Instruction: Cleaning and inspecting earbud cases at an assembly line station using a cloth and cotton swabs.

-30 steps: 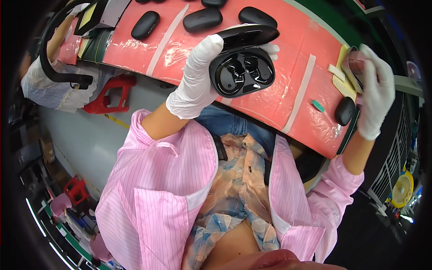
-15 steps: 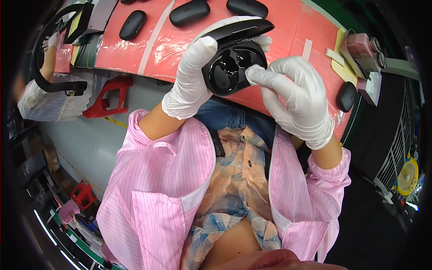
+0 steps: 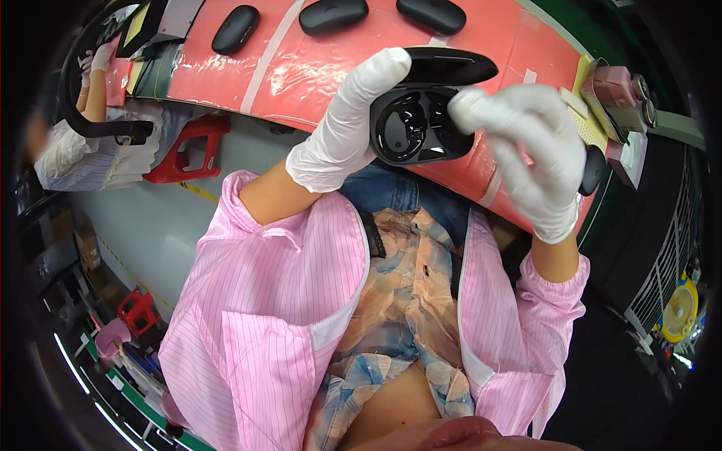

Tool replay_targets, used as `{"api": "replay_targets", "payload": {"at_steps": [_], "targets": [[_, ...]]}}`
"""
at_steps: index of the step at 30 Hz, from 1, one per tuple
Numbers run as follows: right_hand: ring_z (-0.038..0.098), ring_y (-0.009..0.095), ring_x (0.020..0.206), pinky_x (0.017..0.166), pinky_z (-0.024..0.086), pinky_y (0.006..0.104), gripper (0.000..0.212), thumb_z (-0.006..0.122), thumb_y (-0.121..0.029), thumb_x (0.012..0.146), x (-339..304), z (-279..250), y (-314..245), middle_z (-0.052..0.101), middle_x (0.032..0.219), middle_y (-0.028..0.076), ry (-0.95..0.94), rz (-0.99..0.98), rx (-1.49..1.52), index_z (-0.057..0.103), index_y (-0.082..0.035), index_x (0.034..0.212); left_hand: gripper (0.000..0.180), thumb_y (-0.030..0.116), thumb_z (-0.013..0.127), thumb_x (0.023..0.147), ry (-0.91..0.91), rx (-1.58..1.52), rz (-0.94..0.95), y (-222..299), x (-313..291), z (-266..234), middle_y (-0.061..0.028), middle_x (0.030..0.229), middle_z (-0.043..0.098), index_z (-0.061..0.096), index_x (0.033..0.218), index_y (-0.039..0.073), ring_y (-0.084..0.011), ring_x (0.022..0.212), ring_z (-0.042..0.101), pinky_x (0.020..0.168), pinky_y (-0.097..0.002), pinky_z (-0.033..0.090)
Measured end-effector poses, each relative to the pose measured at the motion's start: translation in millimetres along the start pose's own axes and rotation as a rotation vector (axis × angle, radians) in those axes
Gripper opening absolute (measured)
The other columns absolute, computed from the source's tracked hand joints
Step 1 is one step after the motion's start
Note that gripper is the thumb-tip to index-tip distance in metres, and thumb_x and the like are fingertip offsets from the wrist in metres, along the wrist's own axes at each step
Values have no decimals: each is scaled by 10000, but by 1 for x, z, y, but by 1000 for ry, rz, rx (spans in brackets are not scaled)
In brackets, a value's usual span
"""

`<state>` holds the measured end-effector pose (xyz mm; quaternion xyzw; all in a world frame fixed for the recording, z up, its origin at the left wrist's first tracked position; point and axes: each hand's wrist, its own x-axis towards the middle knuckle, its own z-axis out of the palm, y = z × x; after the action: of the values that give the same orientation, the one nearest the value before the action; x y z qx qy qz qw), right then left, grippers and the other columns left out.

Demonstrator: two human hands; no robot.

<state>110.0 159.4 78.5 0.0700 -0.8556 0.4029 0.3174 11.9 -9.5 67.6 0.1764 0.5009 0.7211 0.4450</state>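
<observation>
Over the edge of the red work mat (image 3: 304, 94), a glossy black earphone charging case (image 3: 423, 154) is held up with its lid (image 3: 451, 66) raised. Shaped, shiny wells show inside it. My white-gloved left hand (image 3: 338, 128) grips the case from its left side, thumb by the lid hinge; the other fingers are hidden behind. My white-gloved right hand (image 3: 538, 154) is at the case's right end, fingertips overlapping the right well in view. Motion smears those fingers, so whether they hold anything cannot be made out.
Closed black cases lie along the mat's far side: one at left (image 3: 236, 30), another in the middle (image 3: 333, 16), a third further right (image 3: 431, 15). One more case (image 3: 593, 170) sits beyond my right hand. Containers (image 3: 613, 86) stand at right. Left are a red stool (image 3: 188, 150) and a co-worker's hands (image 3: 94, 68).
The case and my left hand have shifted right in the picture. My right hand has moved right too, its fingers now blurred over the case's right end. The lid stays raised.
</observation>
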Motion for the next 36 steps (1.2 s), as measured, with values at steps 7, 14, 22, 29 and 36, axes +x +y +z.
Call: {"api": "replay_targets", "payload": {"at_steps": [7, 14, 22, 29, 36], "targets": [[585, 198, 735, 606, 453, 303, 324, 679, -10, 735, 4, -2, -6, 613, 831, 43, -376, -204, -465, 704, -140, 1031, 641, 601, 476, 923, 52, -496, -249, -2, 4, 6, -113, 1029, 677, 611, 1154, 19, -236, 936, 673, 842, -351, 567], [563, 110, 793, 719, 477, 273, 191, 603, -10, 895, -38, -13, 28, 636, 1055, 82, 349, 609, 497, 654, 16, 1077, 769, 648, 394, 924, 33, -661, -291, -6, 2, 6, -224, 1173, 626, 496, 1318, -5, -425, 1030, 635, 861, -484, 575], [522, 100, 809, 790, 450, 244, 276, 591, -51, 917, -76, 8, 33, 607, 1036, 60, 551, 858, 860, 609, 55, 1171, 764, 657, 389, 921, 30, -615, -327, -5, 3, 10, -208, 1169, 632, 504, 1307, 7, -395, 1020, 648, 851, -482, 580], [595, 192, 804, 692, 470, 286, 287, 638, 62, 803, -10, -15, 1, 600, 868, 68, -269, -31, -299, 686, -43, 1066, 687, 660, 433, 909, 38, -511, -385, -4, -4, 20, -93, 1087, 633, 534, 1249, 71, -243, 969, 667, 822, -418, 592], [595, 267, 767, 673, 478, 350, 350, 636, 48, 731, 8, 0, -4, 586, 860, 83, -350, -137, -182, 687, -97, 1045, 577, 593, 424, 950, 35, -470, -344, -10, -3, 19, -72, 1085, 657, 587, 1164, 83, -167, 965, 667, 842, -326, 572]]}}
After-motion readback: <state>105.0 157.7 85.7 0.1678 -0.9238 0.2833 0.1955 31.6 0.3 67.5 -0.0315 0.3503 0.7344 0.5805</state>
